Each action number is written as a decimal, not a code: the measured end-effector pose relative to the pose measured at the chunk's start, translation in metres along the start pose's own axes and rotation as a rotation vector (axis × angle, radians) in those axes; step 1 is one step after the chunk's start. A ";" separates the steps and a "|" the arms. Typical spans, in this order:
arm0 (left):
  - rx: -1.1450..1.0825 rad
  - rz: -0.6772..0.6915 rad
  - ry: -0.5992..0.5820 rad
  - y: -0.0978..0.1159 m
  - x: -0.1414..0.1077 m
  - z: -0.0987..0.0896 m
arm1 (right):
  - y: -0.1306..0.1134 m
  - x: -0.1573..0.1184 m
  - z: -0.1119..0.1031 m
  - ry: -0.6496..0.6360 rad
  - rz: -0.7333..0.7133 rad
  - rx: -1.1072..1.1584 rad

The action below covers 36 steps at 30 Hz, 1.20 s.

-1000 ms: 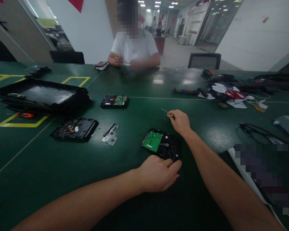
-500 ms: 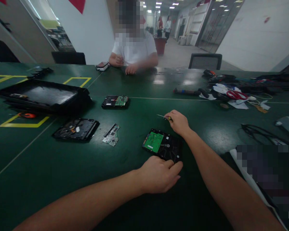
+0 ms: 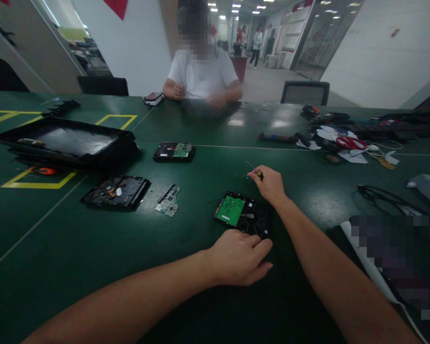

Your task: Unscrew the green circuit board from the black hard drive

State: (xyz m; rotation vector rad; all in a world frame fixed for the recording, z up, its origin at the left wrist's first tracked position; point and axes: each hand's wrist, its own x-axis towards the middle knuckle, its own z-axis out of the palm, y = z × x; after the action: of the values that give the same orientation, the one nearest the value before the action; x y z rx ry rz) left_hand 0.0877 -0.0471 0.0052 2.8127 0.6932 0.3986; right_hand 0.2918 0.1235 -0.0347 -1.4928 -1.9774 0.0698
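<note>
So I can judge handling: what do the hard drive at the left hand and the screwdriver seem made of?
Hard drive: likely painted metal, from its low-sheen black surface; green board, flat, perhaps coated fiberglass. Screwdriver: thin pale shaft suggests bare metal; yellowish handle perhaps plastic, mostly hidden.

Black tray [image 3: 80,138]: left on table [image 3: 111,248]; orange item [image 3: 45,170] just in front | Yellow tape [image 3: 32,186]: on tabletop | Person [image 3: 204,76]: seated, far side | Mesh-back chair [image 3: 304,93]: beyond far edge, right
</note>
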 end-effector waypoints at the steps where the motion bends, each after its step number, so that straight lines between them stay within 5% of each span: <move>1: 0.004 0.001 0.024 0.000 0.000 0.001 | -0.001 -0.002 -0.001 0.014 0.006 0.014; 9: 0.025 -0.005 0.215 -0.009 -0.001 0.008 | -0.006 -0.011 -0.010 -0.005 -0.023 0.059; 18: 0.112 -0.469 0.463 -0.007 0.001 0.002 | -0.016 -0.044 -0.042 -0.115 0.097 0.125; 27: 0.141 -0.608 0.354 -0.005 -0.004 0.022 | -0.027 -0.067 -0.052 -0.111 0.158 0.200; 36: -0.042 -0.568 0.387 -0.012 -0.006 0.020 | -0.039 -0.088 -0.064 -0.113 0.125 0.133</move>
State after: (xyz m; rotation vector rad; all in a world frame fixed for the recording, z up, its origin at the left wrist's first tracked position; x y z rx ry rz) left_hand 0.0837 -0.0423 -0.0179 2.3639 1.4829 0.8313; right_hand 0.3043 0.0121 -0.0089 -1.5531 -1.9240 0.3400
